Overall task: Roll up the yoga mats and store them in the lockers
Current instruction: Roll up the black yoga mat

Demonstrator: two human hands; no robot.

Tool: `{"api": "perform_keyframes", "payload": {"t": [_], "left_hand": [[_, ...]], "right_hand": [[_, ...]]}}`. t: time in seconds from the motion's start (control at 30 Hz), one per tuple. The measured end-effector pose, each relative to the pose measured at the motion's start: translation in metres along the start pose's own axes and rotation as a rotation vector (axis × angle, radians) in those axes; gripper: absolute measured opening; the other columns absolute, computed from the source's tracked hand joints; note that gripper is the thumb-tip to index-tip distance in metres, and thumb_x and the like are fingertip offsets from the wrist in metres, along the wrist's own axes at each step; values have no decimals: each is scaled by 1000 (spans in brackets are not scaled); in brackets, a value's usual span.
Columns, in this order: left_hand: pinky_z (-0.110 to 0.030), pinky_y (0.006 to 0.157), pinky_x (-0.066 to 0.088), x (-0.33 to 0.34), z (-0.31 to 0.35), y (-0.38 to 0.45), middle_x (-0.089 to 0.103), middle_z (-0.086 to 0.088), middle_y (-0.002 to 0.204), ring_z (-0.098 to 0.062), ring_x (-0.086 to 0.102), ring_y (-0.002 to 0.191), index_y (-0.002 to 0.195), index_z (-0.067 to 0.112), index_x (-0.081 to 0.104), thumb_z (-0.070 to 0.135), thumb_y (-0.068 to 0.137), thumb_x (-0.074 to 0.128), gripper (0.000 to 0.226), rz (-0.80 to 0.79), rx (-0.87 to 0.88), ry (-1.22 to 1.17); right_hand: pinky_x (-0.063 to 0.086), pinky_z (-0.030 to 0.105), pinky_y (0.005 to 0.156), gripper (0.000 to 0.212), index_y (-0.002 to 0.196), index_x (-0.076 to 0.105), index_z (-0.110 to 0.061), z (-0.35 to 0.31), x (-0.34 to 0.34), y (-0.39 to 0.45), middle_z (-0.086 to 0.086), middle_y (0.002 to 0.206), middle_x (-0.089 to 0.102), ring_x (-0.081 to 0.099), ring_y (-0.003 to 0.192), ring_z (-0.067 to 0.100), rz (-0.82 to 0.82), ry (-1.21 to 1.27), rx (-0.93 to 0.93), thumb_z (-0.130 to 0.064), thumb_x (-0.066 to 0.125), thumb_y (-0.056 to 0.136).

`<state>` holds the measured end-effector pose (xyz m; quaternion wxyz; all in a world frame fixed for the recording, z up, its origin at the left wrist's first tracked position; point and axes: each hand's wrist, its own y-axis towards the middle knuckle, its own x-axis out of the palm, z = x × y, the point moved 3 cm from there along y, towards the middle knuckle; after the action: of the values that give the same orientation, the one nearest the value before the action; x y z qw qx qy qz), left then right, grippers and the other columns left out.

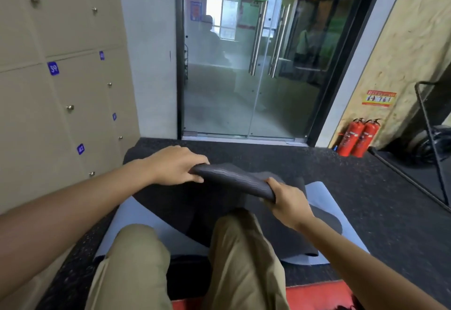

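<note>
1. Head view: your left hand [174, 165] and right hand [286, 200] are each grasping one end of the dark mat's [234, 179] rolled edge, each grip clenched around it.
2. The dark mat is lying over a pale blue mat [136, 217] on the floor (above your knees).
3. Lockers [61, 70] are standing at your left.

Glass doors [256, 53], dark speckled floor [341, 187].

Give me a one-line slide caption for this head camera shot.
Both hands, left hand and right hand, grip the rolled end of a dark yoga mat beside closed lockers.
</note>
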<state>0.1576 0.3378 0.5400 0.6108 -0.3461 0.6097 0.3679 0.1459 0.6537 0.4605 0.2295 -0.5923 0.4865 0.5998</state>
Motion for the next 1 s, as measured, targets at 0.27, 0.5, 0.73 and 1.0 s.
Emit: {"api": "perform_keyframes", "payload": {"t": [0.27,0.5,0.73,1.0], "left_hand": [[-47,118,32,48,-82,-81,23,7,167,-24,28,150,159,44,18,90,49,71,131,113,-559,-94],[-42,93,56,114,-87,-90,45,-7,155,-23,59,114,155,21,30,77,64,75,117,442,-1126,-1124],[-60,77,61,145,-111,-56,54,-23,141,-69,44,118,130,13,58,85,84,45,86,370,-1189,-2471],[-66,106,43,117,-138,-13,63,-16,130,-40,53,128,132,23,58,87,55,61,101,622,-924,-2256]], "right_hand": [[43,11,58,23,109,69,-26,10,30,23,-8,83,72,62,70,7,147,351,196,-12,73,91],[53,38,68,24,112,70,-19,7,57,47,6,91,76,70,83,28,172,396,239,-10,71,91],[52,38,67,26,115,71,-12,10,67,73,12,90,76,70,80,32,101,375,191,-6,71,91],[54,44,64,24,111,69,-11,23,78,101,12,87,74,69,77,34,132,386,244,0,69,90]]}}
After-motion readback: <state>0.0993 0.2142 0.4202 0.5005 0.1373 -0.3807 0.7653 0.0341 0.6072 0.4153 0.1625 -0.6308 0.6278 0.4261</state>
